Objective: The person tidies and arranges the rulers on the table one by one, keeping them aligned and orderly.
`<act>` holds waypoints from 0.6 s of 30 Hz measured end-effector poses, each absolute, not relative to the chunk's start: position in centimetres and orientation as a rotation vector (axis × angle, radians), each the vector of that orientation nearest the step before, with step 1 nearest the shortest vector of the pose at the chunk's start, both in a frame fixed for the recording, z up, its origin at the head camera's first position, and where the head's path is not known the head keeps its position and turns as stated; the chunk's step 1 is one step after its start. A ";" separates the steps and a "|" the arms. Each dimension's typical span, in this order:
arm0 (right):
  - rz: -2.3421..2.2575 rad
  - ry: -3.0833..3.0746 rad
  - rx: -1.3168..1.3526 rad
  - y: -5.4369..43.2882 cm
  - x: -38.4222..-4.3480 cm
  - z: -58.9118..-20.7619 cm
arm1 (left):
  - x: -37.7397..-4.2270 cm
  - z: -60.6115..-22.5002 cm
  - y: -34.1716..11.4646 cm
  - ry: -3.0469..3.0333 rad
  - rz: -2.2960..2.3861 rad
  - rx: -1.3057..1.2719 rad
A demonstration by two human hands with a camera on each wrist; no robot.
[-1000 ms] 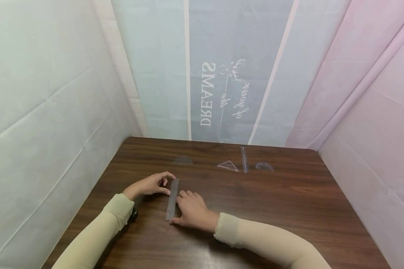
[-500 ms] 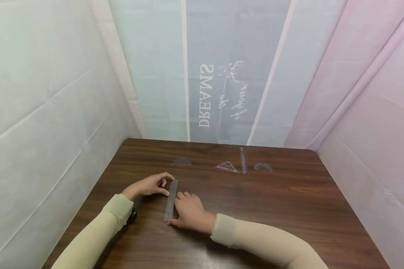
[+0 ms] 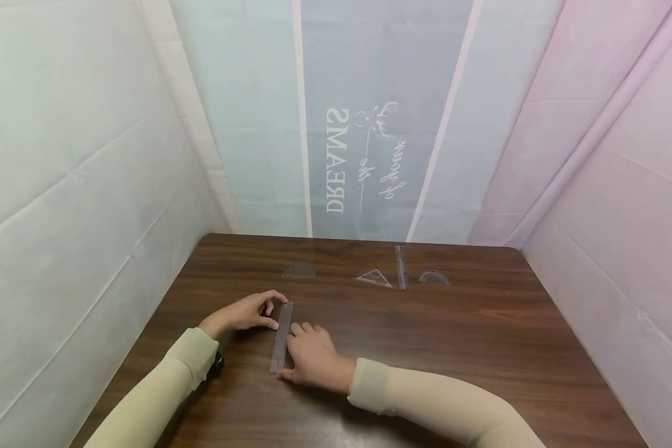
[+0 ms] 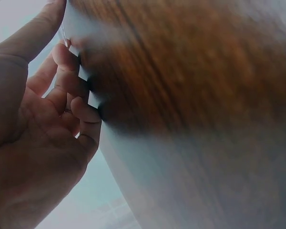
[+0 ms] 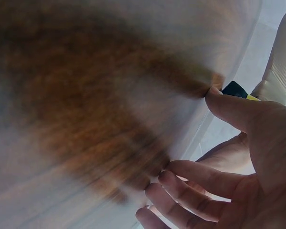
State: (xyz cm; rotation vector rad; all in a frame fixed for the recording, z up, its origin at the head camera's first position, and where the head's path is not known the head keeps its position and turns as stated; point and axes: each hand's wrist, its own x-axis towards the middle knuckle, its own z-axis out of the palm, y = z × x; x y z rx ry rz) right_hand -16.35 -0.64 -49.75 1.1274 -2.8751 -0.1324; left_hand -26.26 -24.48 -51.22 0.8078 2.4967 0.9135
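Note:
A clear ruler [image 3: 282,339] lies lengthwise on the brown table [image 3: 453,348], between both hands. My left hand [image 3: 249,311] has its index fingertip at the ruler's far end and its thumb at the left edge. Its other fingers are curled, as the left wrist view shows this hand [image 4: 43,124] close to the tabletop. On the ruler's near right side, my right hand [image 3: 316,358] touches the edge with its fingers, the thumb beside the near corner. The right wrist view has this hand [image 5: 271,152] with fingers loosely extended and fingertips at the table.
Toward the back of the table lie a clear protractor [image 3: 299,272], a triangular set square [image 3: 379,284], a second ruler [image 3: 401,269] and another protractor [image 3: 434,278]. Fabric curtains [image 3: 257,124] close off the back and both sides.
The whole scene shifts slightly left and down in the head view. Relative to the table, the hands and the ruler stay nearly where they were.

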 end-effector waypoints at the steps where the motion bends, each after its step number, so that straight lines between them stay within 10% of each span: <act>1: -0.135 -2.873 1.125 -0.6 -16.3 -49.8 | -26.2 -51.2 -24.4 2.497 0.913 0.809; 18: -0.148 -2.880 1.112 -0.6 -16.1 -50.4 | -26.2 -51.8 -24.3 2.525 0.899 0.829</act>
